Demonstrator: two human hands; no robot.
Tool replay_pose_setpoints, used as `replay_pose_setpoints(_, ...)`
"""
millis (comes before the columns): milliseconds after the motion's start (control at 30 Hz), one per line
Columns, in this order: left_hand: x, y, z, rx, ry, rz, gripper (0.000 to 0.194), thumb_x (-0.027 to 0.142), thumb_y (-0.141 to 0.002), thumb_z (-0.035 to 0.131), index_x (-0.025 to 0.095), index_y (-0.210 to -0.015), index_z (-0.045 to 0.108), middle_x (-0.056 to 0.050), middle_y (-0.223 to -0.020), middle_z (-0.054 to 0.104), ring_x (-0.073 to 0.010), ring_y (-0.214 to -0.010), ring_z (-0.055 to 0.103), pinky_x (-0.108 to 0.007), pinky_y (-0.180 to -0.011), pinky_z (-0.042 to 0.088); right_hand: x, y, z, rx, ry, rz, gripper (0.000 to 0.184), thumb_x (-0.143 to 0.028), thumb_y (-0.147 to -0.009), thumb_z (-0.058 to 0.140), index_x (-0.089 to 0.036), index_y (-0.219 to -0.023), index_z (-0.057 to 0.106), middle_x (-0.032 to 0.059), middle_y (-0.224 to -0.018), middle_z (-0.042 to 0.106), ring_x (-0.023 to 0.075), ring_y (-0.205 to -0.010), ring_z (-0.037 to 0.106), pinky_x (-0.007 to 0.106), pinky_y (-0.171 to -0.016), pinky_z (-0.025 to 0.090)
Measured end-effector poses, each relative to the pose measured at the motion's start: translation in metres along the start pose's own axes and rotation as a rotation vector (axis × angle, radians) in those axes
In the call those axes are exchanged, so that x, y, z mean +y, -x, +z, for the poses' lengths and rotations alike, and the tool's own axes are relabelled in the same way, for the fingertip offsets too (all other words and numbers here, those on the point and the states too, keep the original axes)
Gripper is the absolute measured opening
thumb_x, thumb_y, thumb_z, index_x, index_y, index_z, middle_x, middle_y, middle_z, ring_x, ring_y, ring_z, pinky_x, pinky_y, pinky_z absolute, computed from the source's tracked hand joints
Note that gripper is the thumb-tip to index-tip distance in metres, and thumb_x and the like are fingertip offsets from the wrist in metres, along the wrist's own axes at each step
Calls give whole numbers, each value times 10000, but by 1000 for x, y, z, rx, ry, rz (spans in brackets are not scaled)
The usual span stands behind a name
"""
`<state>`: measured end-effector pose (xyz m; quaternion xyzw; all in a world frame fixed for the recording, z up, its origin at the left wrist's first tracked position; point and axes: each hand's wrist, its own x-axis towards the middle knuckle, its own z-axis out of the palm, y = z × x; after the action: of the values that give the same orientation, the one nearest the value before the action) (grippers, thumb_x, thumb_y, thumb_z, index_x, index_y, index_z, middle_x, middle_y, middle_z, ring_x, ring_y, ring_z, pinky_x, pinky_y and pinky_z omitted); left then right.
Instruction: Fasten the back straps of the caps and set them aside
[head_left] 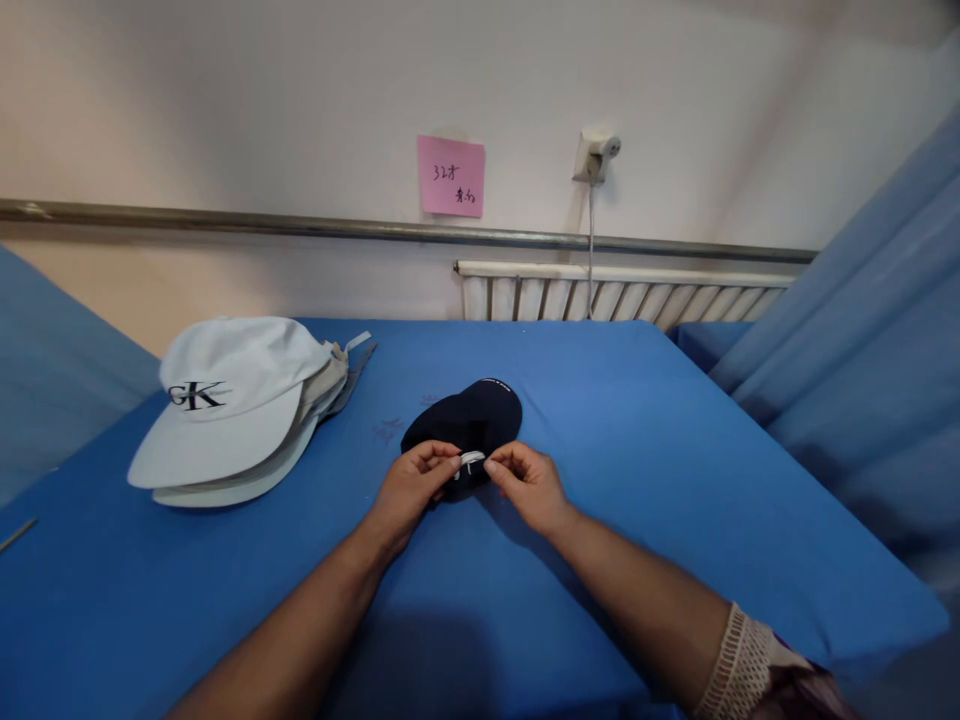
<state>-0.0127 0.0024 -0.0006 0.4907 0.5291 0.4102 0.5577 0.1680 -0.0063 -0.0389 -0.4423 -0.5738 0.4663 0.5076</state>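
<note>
A dark navy cap lies on the blue-covered table, its back facing me. My left hand and my right hand both pinch the small white strap piece at the cap's rear edge, fingers closed around it from either side. The hands nearly meet over the strap. Part of the cap's near edge is hidden under my fingers.
A stack of white caps sits on the table's left, the top one with a black logo. A pink note and a wall socket with a cable are on the wall, above a radiator. Blue fabric hangs at right.
</note>
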Motion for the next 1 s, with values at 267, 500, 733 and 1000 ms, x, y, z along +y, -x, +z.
replay_pose_setpoints(267, 2, 5, 4, -35, -231, 123, 223, 363, -689, 729, 180, -805, 679, -7, -746, 638, -161, -701, 572, -258, -651, 439, 5, 1, 5, -14, 56, 6, 120, -303, -819, 607, -199, -759, 615, -26, -625, 591, 108, -543, 517, 226, -515, 417)
replay_pose_setpoints(500, 6, 4, 4, 24, -66, -21, 243, 375, -677, 733, 178, -776, 631, 53, -597, 528, -76, -473, 406, -204, -458, 274, 8, -3, 4, -10, 109, 45, 108, -278, -787, 601, -204, -710, 589, -33, -590, 565, 103, -513, 488, 214, -476, 389)
replay_pose_setpoints(733, 13, 7, 3, -35, -72, -59, 234, 342, -659, 749, 166, -802, 690, 3, -667, 629, -110, -551, 511, -223, -513, 346, 11, -8, -3, 2, 37, 68, 154, -310, -793, 593, -202, -686, 569, -52, -550, 515, 93, -464, 450, 218, -461, 370)
replay_pose_setpoints(1000, 13, 7, -6, 45, 9, -148, 270, 367, -691, 745, 190, -878, 665, 11, -729, 626, -87, -551, 507, -179, -456, 274, -5, 0, -9, 28, 411, -238, 82, -229, -834, 601, -219, -916, 601, 10, -795, 627, 151, -709, 587, 275, -663, 472)
